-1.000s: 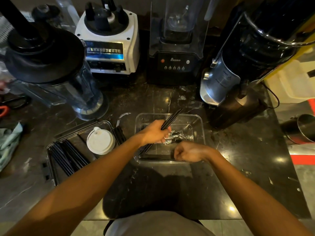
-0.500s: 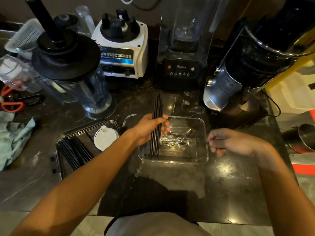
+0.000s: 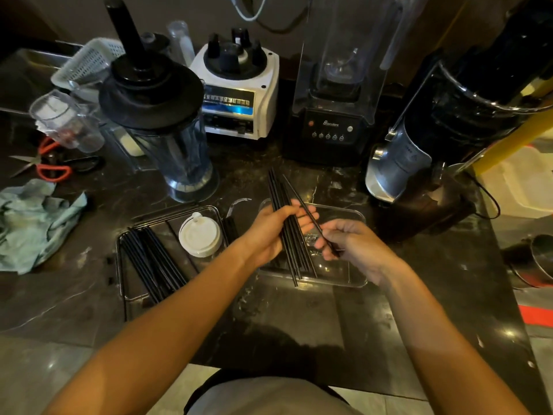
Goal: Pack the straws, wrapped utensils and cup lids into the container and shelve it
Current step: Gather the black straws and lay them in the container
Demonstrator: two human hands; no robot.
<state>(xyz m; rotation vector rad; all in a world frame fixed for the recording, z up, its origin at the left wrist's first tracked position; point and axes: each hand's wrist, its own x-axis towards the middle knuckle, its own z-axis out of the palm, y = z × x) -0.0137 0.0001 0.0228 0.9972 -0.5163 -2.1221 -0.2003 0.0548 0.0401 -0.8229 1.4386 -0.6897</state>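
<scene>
My left hand (image 3: pixel 273 232) grips a bundle of black straws (image 3: pixel 279 193) above the clear plastic container (image 3: pixel 353 280) on the dark counter. My right hand (image 3: pixel 350 241) pinches the lower end of one straw that angles away from the bundle. Foil-wrapped utensils (image 3: pixel 311 238) lie in the container, mostly hidden behind my hands. To the left, a clear tray (image 3: pixel 125 295) carries more black straws (image 3: pixel 152 265) and a white cup lid (image 3: pixel 200 237).
Blenders and a juicer line the back: a black-lidded jug (image 3: pixel 167 121), a white base (image 3: pixel 239 94), a black blender (image 3: pixel 332 127), a silver machine (image 3: pixel 398 163). Scissors (image 3: pixel 51 166) and a green cloth (image 3: pixel 33 226) lie at the left. A metal pot (image 3: pixel 538 259) sits right.
My right hand came in from the container's right rim and took hold of one straw. My left hand stayed over the container with the bundle.
</scene>
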